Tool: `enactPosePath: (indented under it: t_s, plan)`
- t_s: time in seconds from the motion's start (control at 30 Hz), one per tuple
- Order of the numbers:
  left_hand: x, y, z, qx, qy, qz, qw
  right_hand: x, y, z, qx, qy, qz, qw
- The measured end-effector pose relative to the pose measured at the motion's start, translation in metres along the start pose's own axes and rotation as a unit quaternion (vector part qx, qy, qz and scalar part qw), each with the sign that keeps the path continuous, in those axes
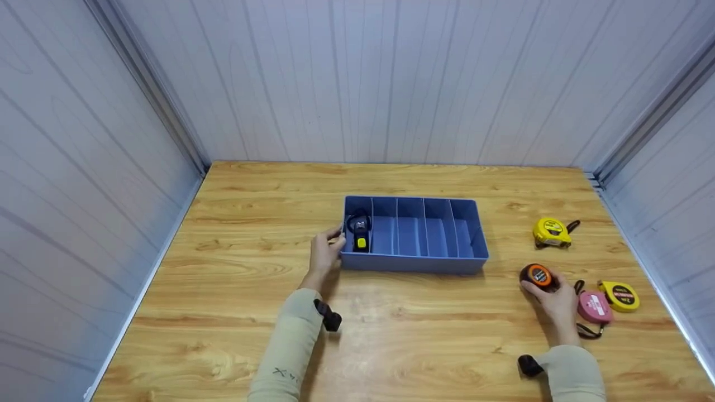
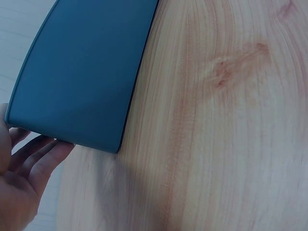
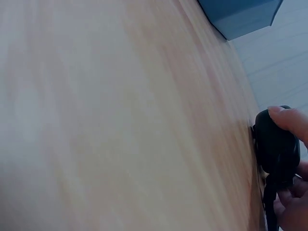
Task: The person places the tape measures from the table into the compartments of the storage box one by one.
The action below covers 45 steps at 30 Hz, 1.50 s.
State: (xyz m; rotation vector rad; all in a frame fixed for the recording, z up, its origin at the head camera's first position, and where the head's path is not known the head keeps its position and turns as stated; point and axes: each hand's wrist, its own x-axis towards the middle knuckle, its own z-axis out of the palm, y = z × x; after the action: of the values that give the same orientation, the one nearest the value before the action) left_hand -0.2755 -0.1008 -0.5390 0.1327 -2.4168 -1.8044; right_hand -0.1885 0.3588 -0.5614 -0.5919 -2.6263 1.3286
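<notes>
1. Two hands show in the head view: the left hand (image 1: 324, 255) has its fingers against the left end of the blue tray (image 1: 413, 264), while the right hand (image 1: 558, 301) grips the black tape measure (image 1: 538, 274) between thumb and fingers, right of the tray.
2. Beneath them is a wood-grain table (image 1: 424, 335), with pale panelled walls (image 1: 357, 84) at back and sides.
3. The held tape bears a round orange-and-black label. Near that hand lie a pink tape measure (image 1: 595, 307) and, just beside it, a yellow one (image 1: 621, 296); another yellow tape measure (image 1: 552, 231) lies farther back. In the tray's leftmost of five compartments is a black item with a yellow patch (image 1: 360, 237).
4. Left wrist view: the fingers, slightly apart, touch the end wall; the tray's smooth long side faces the camera.
5. Right wrist view: the thumb presses the tape's dark casing, a black strap hanging below; whether the casing touches the tabletop, I cannot tell.
</notes>
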Motion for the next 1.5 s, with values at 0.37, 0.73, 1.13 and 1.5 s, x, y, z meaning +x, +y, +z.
enactPosePath:
  t_s: [0.37,0.73,1.13,1.5]
  plan:
    - [0.001,0.000,0.002,0.002,0.001,0.020,0.9998,0.001,0.005,0.002,0.000,0.027,-0.003,1.000]
    - [0.001,0.001,0.001,0.001,-0.003,0.014,0.9999,-0.001,-0.004,-0.002,0.014,0.029,0.014,0.999]
    - [-0.001,0.000,0.001,-0.007,-0.004,-0.002,1.0000,-0.009,-0.016,-0.002,-0.003,0.044,-0.025,0.999]
    - [0.000,0.000,0.000,-0.001,0.001,0.007,1.0000,-0.016,-0.030,0.001,0.014,0.054,-0.058,0.997]
